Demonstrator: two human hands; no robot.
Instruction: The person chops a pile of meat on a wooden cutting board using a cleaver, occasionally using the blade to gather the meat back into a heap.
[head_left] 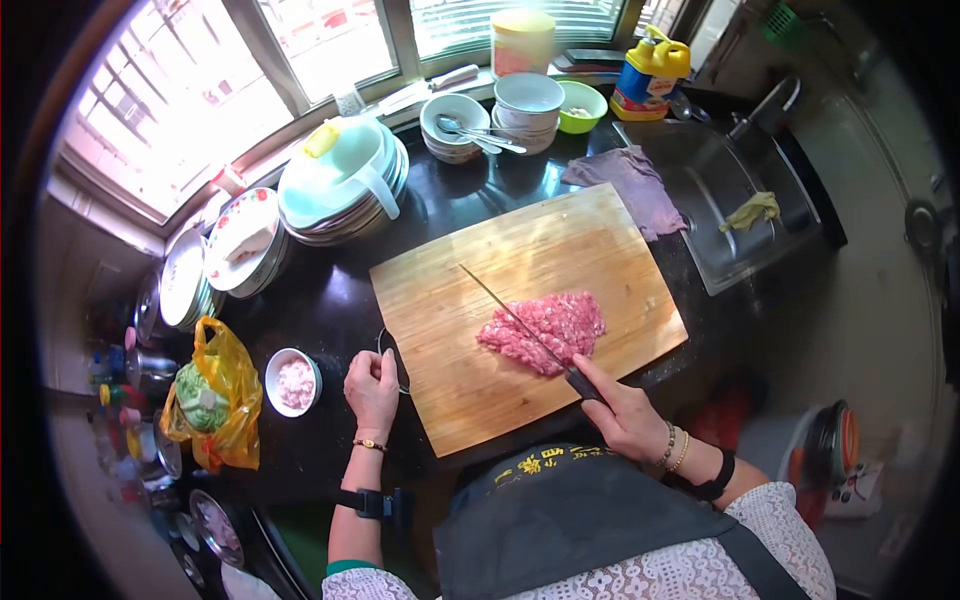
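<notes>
My right hand (630,418) is wrapped round the dark handle of a kitchen knife (512,315), one finger stretched along it. The blade is seen almost edge-on and lies across a flattened heap of minced meat (575,325). Under the meat is a wooden cutting board (440,400). At the board's left edge my left hand (372,388) is closed over its thin wire handle (381,338); the fingertips are partly hidden. Left of that hand stands a small white bowl (272,385) holding pale chopped pieces.
A yellow bag (240,400) with a cabbage (200,398) sits at left. Stacked plates (330,240) with a strainer, bowls (455,110) with spoons and a green bowl (595,100) line the back. Right are a purple cloth (630,190), yellow-blue jug (648,80) and metal sink (720,250).
</notes>
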